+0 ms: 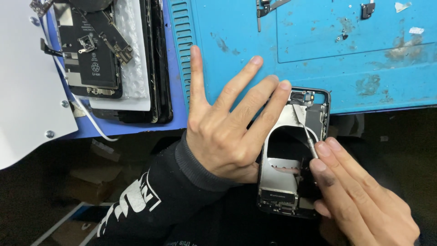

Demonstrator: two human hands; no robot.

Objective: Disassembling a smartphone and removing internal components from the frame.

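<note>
Over one blue mat (318, 54), left hand (227, 132) spread pins one phone frame (291, 159); right hand (359, 196) pinches one screwdriver (309, 141).

Phone repair workshop, small-electronics bench.
Shown by a stained, scuffed blue work mat (318, 54) over the worktop, an opened phone housing (293, 155) with bare metal plates and connectors, a stack of dismantled phones (114, 59) at upper left with an exposed black battery (93, 59) and loose brackets, a white cable (86, 114), and small metal parts (266, 7) scattered along the mat's far edge.
</note>
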